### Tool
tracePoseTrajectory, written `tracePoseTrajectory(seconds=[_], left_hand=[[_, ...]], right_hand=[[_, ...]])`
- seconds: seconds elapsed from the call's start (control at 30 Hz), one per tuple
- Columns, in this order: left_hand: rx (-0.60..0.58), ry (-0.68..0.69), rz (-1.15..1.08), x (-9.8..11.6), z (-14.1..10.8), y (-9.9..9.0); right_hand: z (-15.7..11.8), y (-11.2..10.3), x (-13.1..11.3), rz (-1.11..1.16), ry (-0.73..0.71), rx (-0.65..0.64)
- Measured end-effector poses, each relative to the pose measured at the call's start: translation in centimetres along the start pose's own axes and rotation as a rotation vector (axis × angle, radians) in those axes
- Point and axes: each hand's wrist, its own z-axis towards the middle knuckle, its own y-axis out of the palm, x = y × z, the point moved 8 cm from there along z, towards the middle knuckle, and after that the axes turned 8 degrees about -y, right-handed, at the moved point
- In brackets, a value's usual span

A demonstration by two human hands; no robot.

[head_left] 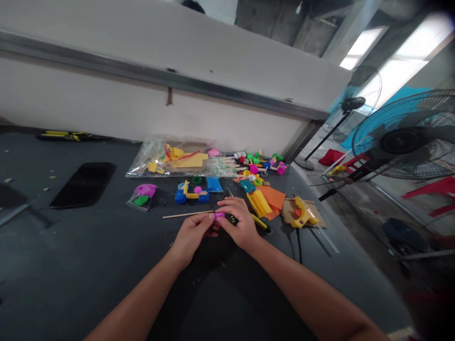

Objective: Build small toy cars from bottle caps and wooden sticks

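Both hands meet over the dark table, around a small purple piece [219, 216] that looks like modelling clay. My left hand [194, 232] pinches its left side, and the fingers of my right hand [240, 221] close over it from the right. A thin wooden stick [186, 214] points left from the fingertips; its right end is hidden, so I cannot tell which hand holds it. Just behind stands a small model [192, 194] with blue wheel-like parts and a yellow frame. A yellow-and-black tool [261, 222] lies partly beneath my right hand.
A yellow glue gun [304, 215] rests on cardboard at right, its cord trailing forward. Orange sheets [273, 199], a clear bag of yellow pieces [177, 158] and several colourful small parts lie behind. At left are a black phone [83, 184] and a bag of purple and green clay [142, 195]. A fan [401, 139] stands right.
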Motion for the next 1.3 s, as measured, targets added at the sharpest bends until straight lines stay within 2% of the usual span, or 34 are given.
tracePoseTrajectory(seconds=[0.67,0.83,1.07,1.3], left_hand=[[-0.011,0.015,0.102,0.1,-0.1,0.3],[0.007,0.003,0.054,0.0,0.0,0.0],[0.037,-0.011,-0.016,-0.1,0.1,-0.4],[0.018,-0.016,-0.054,-0.3,0.3,-0.6]], right_hand=[[-0.2,0.2,1.4,0.104,0.101,0.002],[-0.2,-0.1,1.2,0.09,0.085,0.005],[-0.1,-0.7,0.7,0.036,0.026,0.072],[-0.1,-0.3,0.0,-0.025,-0.045,0.024]])
